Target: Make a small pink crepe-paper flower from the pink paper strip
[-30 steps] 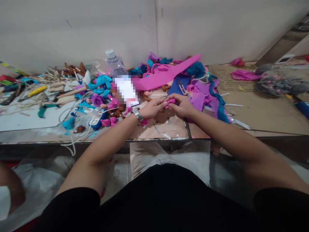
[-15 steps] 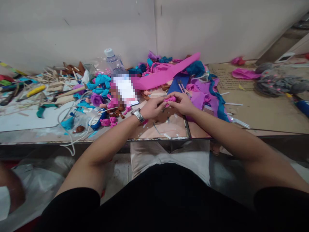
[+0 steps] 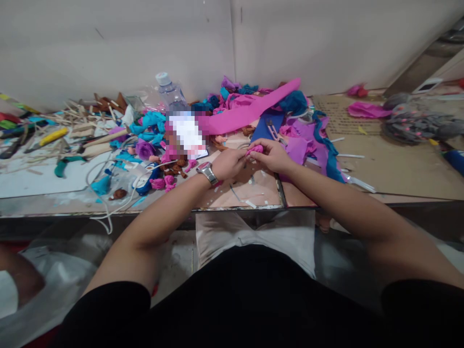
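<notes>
A small pink crepe-paper flower is pinched between my two hands above the near part of the table. My left hand, with a metal watch on its wrist, is closed at the flower's lower left side. From the right, my right hand curls its thumb and fingers around the flower. Fingers cover part of it. Beyond my hands a long pink paper strip lies across a heap of crumpled paper. Close to my right hand are a blue sheet and a pair of small pliers or snips.
A pixelated phone leans near a water bottle. Wood sticks, a yellow-handled tool and a white cable lie left. Cardboard with a grey netted bundle is right. Part of another person's arm shows lower left.
My left hand has turned slightly, its fingers closing nearer the flower's underside. The right hand has barely shifted around the flower. The other person's arm at lower left has moved a little right.
</notes>
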Demonstrator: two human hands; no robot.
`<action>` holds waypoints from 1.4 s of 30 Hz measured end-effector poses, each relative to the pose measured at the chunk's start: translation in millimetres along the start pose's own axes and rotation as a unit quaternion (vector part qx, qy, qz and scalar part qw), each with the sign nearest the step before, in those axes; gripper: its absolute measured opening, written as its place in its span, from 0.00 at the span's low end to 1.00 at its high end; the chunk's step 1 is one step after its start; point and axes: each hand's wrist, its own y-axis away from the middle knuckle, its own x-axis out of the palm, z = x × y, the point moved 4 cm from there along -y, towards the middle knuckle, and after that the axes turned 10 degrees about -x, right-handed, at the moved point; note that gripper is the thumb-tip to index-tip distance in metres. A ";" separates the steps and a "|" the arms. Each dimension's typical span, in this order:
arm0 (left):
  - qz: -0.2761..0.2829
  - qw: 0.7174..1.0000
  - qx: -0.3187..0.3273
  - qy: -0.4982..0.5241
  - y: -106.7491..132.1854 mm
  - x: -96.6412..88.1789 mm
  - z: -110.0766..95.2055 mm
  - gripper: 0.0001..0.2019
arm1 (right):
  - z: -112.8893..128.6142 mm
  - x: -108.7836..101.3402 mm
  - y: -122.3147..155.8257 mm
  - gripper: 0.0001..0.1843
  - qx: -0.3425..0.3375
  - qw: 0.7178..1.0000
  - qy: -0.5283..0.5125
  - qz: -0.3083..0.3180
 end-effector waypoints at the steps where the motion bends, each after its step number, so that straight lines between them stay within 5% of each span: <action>1: -0.002 1.000 0.002 0.006 0.3 -0.8 -0.2 0.18 | -0.4 0.1 0.2 0.22 0.007 1.000 -0.006 0.003; 11: 0.042 0.986 0.009 0.160 -1.4 0.5 -1.0 0.23 | 5.6 -1.1 -0.7 0.13 -0.028 0.998 0.046 0.010; 16: 0.120 0.933 -0.038 0.337 -3.1 8.7 3.7 0.34 | 9.9 -3.5 1.3 0.11 -0.084 0.990 0.116 0.016; 21: 0.151 0.875 -0.081 0.452 -1.7 11.3 0.9 0.35 | 13.5 -5.1 2.8 0.14 -0.106 0.985 0.132 0.035; 24: 0.139 0.883 -0.085 0.440 -1.6 7.3 0.4 0.35 | 15.7 -4.8 2.5 0.18 -0.099 0.988 0.109 0.038; 32: 0.030 0.961 -0.015 0.275 -3.3 -7.4 -5.3 0.36 | 4.3 -0.5 1.3 0.22 0.024 1.000 0.008 0.012; 42: 0.101 0.925 -0.092 0.354 -2.5 5.8 4.2 0.40 | 15.1 -0.3 2.3 0.12 -0.034 0.997 0.064 0.013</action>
